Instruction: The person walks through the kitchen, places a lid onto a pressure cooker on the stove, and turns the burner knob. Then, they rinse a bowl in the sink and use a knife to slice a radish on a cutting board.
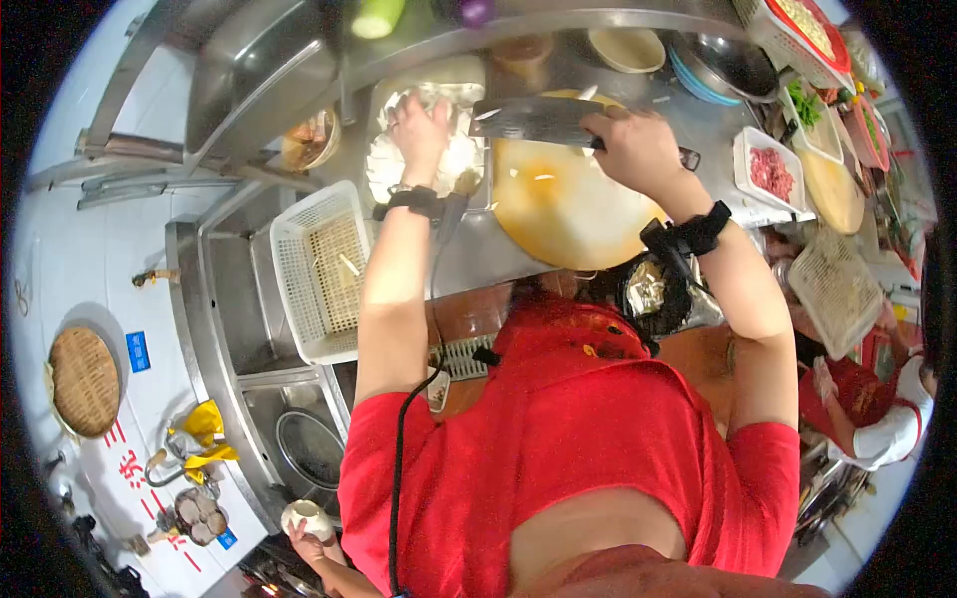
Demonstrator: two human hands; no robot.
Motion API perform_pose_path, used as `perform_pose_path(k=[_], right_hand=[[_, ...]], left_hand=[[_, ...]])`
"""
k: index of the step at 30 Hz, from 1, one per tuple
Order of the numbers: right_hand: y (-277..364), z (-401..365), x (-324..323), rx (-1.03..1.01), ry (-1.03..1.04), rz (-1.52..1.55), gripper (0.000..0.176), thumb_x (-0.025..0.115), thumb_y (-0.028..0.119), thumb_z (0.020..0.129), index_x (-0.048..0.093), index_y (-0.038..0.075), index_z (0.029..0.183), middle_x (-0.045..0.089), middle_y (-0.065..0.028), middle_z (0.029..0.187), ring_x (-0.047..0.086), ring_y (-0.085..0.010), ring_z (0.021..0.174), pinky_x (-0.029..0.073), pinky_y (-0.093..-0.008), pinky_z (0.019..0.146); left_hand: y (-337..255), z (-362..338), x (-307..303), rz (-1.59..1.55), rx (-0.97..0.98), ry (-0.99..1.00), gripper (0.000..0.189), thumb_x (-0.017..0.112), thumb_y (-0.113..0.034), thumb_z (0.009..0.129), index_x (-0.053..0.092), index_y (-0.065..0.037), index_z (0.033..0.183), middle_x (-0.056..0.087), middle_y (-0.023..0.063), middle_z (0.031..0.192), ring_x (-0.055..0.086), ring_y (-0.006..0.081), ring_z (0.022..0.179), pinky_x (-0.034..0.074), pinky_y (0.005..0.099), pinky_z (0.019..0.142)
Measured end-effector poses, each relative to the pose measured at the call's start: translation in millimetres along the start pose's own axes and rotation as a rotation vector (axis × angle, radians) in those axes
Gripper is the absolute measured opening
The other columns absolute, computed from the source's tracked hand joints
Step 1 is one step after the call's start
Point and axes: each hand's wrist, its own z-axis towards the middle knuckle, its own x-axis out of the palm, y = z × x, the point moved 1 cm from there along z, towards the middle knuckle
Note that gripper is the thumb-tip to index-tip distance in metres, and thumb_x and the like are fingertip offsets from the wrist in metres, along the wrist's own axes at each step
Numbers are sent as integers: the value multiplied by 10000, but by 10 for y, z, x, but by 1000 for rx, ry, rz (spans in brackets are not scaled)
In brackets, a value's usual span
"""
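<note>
My right hand (638, 149) grips the handle of a broad steel cleaver (533, 120), whose blade lies flat over the far edge of a round yellowish cutting board (568, 214). A few small white bits lie on the board. My left hand (424, 125) reaches into a clear plate of white sliced food (384, 164) just left of the board, fingers bent on the food. Both wrists wear black straps. My red shirt fills the lower middle of the view.
A white plastic basket (319, 269) sits in the steel sink at left. A tray of minced meat (768, 174), bowls (628, 48) and vegetable baskets (812, 115) crowd the counter at right. Another person's hand holds a white cup (307, 518) below; a co-worker's sleeve (892, 434) is at right.
</note>
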Motion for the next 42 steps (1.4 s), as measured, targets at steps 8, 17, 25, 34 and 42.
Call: perform_pose_path(k=[8, 17, 25, 34, 42], right_hand=[[-604, -1506, 288, 515, -46, 561, 339, 662, 119, 669, 606, 71, 1000, 647, -116, 897, 632, -252, 831, 479, -332, 752], [-489, -2608, 785, 754, 75, 830, 340, 646, 174, 674, 619, 67, 997, 640, -149, 923, 624, -281, 851, 478, -337, 752], [-419, -2475, 853, 758, 144, 858, 330, 581, 232, 725, 597, 76, 1015, 613, -199, 767, 605, -341, 756, 472, -389, 685], [-283, -2015, 1141, 512, 356, 440, 254, 514, 289, 834, 565, 89, 982, 613, -192, 723, 605, -358, 682, 484, -461, 613], [-361, -1980, 1212, 369, 251, 317, 247, 490, 289, 855, 563, 67, 934, 608, -161, 661, 601, -339, 599, 470, -454, 521]], left_hand=[[-1182, -345, 83, -805, 22, 289, 140, 603, -148, 769, 603, -44, 863, 623, 123, 815, 590, 299, 775, 461, 397, 721], [-1740, -1015, 1112, -329, 277, 747, 456, 615, -186, 739, 491, -173, 1178, 563, 172, 1065, 549, 351, 954, 451, 436, 793], [-1496, -1177, 517, -509, 19, 721, 444, 546, -226, 810, 454, -55, 1210, 567, 224, 1024, 559, 343, 907, 433, 402, 818], [-1240, -2023, 99, -469, 7, 764, 370, 590, -118, 802, 498, -60, 1155, 573, 175, 920, 566, 300, 864, 450, 397, 755], [-1123, -2094, 204, -368, 510, 387, 184, 604, -135, 781, 594, -85, 959, 517, 81, 1002, 482, 297, 970, 398, 382, 853]])
